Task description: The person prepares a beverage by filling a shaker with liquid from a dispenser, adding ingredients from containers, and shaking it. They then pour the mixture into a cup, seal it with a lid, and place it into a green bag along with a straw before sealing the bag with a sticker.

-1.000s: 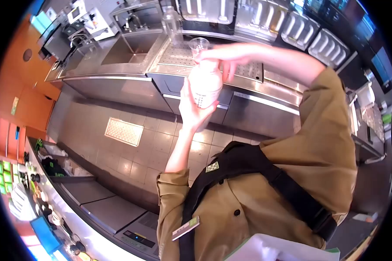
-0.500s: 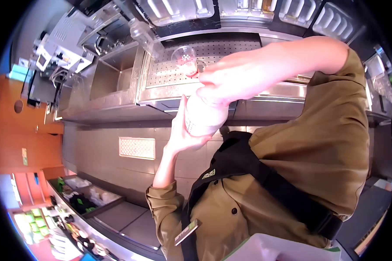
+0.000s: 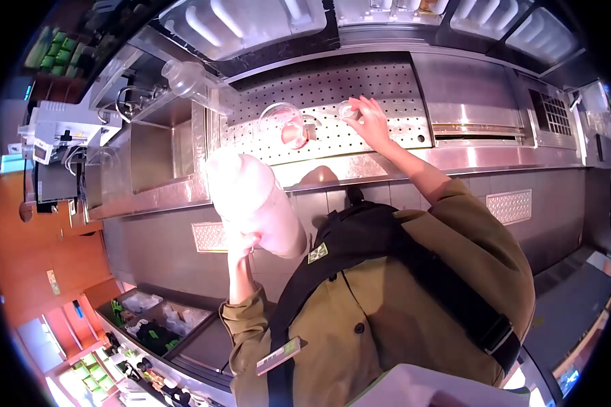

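Note:
My left hand point(image 3: 239, 245) grips a frosted shaker cup point(image 3: 254, 200) of pale pink drink from below, holding it in front of the counter edge. My right hand point(image 3: 371, 122) reaches out over the perforated steel drain tray point(image 3: 380, 81), its fingers closed on a small clear cap point(image 3: 347, 109) that sits at or just above the tray. To the left of that hand a clear plastic cup point(image 3: 284, 126) with a little pink liquid stands on the tray. I wear a khaki coat and a black apron.
A steel sink point(image 3: 157, 146) lies left of the tray, with a clear container point(image 3: 191, 81) lying across its corner. A white machine point(image 3: 58, 129) stands at far left. White bins point(image 3: 251, 17) line the back. A floor grate point(image 3: 206, 237) lies below the counter.
My right hand left the top of the shaker and moved out to the drain tray with the small cap. My left hand carried the shaker down and left, now uncapped.

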Tool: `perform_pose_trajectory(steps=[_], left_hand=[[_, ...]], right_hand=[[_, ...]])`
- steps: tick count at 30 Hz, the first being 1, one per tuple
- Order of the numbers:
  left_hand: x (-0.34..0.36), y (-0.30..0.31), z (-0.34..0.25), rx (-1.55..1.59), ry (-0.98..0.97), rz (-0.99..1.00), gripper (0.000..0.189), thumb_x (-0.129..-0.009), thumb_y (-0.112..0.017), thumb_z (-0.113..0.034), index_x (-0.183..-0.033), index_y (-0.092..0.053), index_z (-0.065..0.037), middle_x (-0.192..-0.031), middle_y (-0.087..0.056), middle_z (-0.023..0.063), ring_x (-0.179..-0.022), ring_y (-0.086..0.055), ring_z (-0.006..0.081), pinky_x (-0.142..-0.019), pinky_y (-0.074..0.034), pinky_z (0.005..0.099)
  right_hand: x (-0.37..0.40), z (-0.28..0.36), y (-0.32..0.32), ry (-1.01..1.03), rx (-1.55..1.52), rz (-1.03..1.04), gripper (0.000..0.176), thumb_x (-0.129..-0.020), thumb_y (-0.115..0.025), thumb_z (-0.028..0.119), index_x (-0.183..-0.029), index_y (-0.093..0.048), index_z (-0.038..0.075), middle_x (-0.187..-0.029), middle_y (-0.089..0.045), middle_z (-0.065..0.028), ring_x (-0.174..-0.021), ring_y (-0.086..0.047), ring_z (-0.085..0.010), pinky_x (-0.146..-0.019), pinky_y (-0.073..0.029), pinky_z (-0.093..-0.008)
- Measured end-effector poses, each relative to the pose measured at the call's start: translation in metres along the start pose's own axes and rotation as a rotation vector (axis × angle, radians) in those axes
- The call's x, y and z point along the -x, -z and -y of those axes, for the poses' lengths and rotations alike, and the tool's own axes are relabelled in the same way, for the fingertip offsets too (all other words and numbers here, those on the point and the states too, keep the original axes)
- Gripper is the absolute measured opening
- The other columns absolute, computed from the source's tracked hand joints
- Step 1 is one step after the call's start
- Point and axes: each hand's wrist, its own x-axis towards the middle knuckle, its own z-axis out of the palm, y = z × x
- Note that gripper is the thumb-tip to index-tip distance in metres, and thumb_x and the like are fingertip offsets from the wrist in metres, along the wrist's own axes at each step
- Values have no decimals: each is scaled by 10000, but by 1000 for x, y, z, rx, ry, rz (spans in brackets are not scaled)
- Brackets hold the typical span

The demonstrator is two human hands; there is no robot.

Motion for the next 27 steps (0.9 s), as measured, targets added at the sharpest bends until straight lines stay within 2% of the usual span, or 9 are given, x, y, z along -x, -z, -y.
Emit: perform_pose_trajectory(steps=[2,5,6,8,10,11,15,19,27], left_hand=[[-23,-2,-11,-15,9,54,1159,-467,-846,-300,-1347,-144,-22,-1242,-385,156,-1134,-418,282,-957,-354,423],[-52,-28,-37,-25,-23,143,1071,-477,-842,-314,-1300,-229,-8,-1213,-418,149,-1114,-440,279,-947,-368,416],[-61,-27,-36,-36,-33,171,1035,-484,-829,-272,-1297,-248,-2,-1207,-428,143,-1110,-447,260,-948,-365,389],[-81,-19,-38,-153,-55,225,1009,-485,-816,-235,-1295,-262,-2,-1213,-426,138,-1115,-442,245,-951,-357,368],[-93,-21,-42,-226,-56,287,1008,-486,-804,-207,-1308,-256,-2,-1228,-417,140,-1130,-428,237,-961,-342,353],[-100,-26,-52,-254,-44,326,1020,-487,-798,-196,-1321,-243,-3,-1240,-409,144,-1142,-417,237,-968,-331,348],[-122,-25,-69,-426,-101,466,1085,-510,-784,-185,-1371,-147,-12,-1300,-357,173,-1196,-360,254,-1005,-278,345],[-150,-13,-72,-742,-103,628,1075,-554,-789,-222,-1378,-127,-23,-1358,-285,203,-1252,-301,261,-1025,-243,342],[-170,-15,-87,-903,3,765,1055,-575,-787,-280,-1380,-145,-45,-1310,-362,226,-1219,-364,263,-1007,-266,324]], right_hand=[[3,-1,-1,-7,36,19,543,-673,-705,304,-1093,-491,34,-1082,-563,-114,-1071,-491,-320,-948,-341,-429],[-27,43,33,-34,-135,-179,518,-694,-692,207,-1130,-473,35,-1179,-497,-159,-1120,-460,-313,-960,-334,-402],[-45,73,48,-15,-412,-114,521,-691,-695,181,-1135,-471,26,-1231,-456,-156,-1148,-440,-282,-953,-341,-378],[-75,127,52,35,-800,256,540,-822,-560,373,-1222,-429,35,-1242,-457,-126,-1144,-442,-225,-959,-340,-346],[-90,173,30,16,-1150,407,538,-854,-510,413,-1203,-454,7,-1200,-493,-104,-1110,-458,-185,-938,-355,-321],[-97,188,31,-42,-1134,478,469,-865,-516,348,-1173,-480,-5,-1135,-536,-91,-1057,-486,-153,-912,-377,-304],[-117,184,34,-351,-1203,230,378,-874,-508,271,-1118,-521,-18,-1004,-594,-69,-935,-544,-116,-834,-428,-258],[-111,156,13,-720,-1135,48,525,-876,-445,438,-1096,-517,-34,-1036,-565,-88,-957,-512,-133,-867,-377,-265],[-86,143,-19,-834,-1139,4,644,-854,-447,492,-1203,-455,-50,-1120,-542,-140,-1024,-496,-167,-886,-362,-270]])
